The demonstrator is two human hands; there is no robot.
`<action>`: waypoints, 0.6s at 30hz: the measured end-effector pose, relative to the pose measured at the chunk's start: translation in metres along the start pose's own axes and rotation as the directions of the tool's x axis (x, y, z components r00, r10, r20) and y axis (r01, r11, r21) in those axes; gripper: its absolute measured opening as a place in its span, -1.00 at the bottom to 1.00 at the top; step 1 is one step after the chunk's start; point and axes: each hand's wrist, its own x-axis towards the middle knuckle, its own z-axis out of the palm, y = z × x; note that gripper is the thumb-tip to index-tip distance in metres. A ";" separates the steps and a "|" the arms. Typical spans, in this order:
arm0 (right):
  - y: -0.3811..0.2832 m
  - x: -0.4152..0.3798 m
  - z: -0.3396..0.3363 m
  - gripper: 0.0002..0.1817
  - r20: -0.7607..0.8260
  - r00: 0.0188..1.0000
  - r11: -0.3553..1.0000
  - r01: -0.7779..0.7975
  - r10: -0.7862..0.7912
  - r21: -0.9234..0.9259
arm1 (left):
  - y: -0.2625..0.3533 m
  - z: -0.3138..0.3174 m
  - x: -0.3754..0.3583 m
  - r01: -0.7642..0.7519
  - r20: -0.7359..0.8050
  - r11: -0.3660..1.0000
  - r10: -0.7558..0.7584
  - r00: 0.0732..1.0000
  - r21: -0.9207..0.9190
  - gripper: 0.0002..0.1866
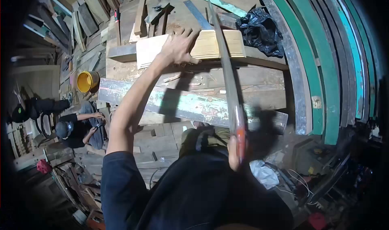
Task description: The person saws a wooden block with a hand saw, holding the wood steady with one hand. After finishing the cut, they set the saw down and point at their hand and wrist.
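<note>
On the workbench (259,78), the left hand (178,47) presses flat and spread on the pale board (210,43) while the right hand (235,149) grips the handsaw (227,72), its blade at the board's right part, cut depth unclear.

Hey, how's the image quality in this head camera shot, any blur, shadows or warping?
Head view: strong fisheye bending with black vignetted corners; the saw and right hand are motion-blurred; the left hand on the pale board stays fairly sharp; the arm casts a hard shadow across the painted plank.
</note>
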 end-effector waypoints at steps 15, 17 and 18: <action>0.027 0.042 -0.053 -0.70 0.072 0.992 0.929 0.125 -0.106 -0.348 | 0.007 -0.006 0.000 0.021 -0.010 1.000 -0.021 1.000 -0.015 0.28; 0.032 0.056 -0.043 -0.67 0.054 0.990 0.925 0.144 -0.133 -0.353 | 0.006 -0.006 0.001 0.036 0.010 0.999 -0.036 0.999 -0.019 0.28; 0.035 0.062 -0.037 -0.69 0.000 0.970 0.901 0.225 -0.242 -0.371 | 0.004 -0.003 0.002 0.030 0.001 0.999 -0.030 1.000 -0.011 0.29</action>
